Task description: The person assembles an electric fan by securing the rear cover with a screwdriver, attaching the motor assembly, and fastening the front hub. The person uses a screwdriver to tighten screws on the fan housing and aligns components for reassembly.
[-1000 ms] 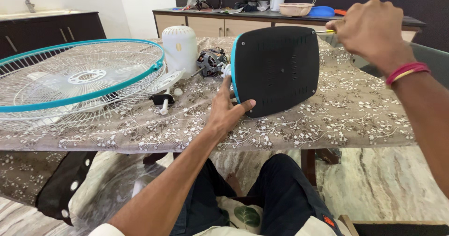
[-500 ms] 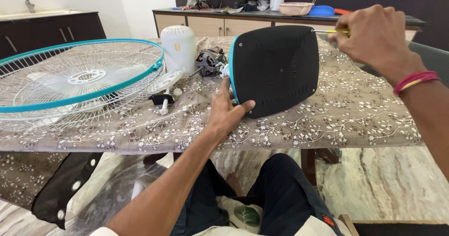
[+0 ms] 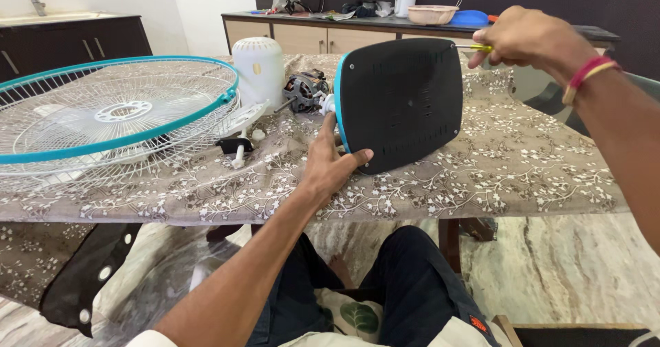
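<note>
Left hand [image 3: 328, 163] gripped the lower rim of the black fan base [image 3: 401, 103], stood on edge near the table's [image 3: 536, 175] front edge; right hand [image 3: 526, 37] held a screwdriver [image 3: 474, 47] at its upper corner. Stiff, probably heavy plastic, best held by the rim.

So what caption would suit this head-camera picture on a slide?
Left hand steadies an upright black fan base on a floral tablecloth while the right hand holds a screwdriver at its top corner.

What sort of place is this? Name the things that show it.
Probably a home dining room used for a repair: a table with a floral cloth, a sideboard holding bowls, and a sink counter behind.
</note>
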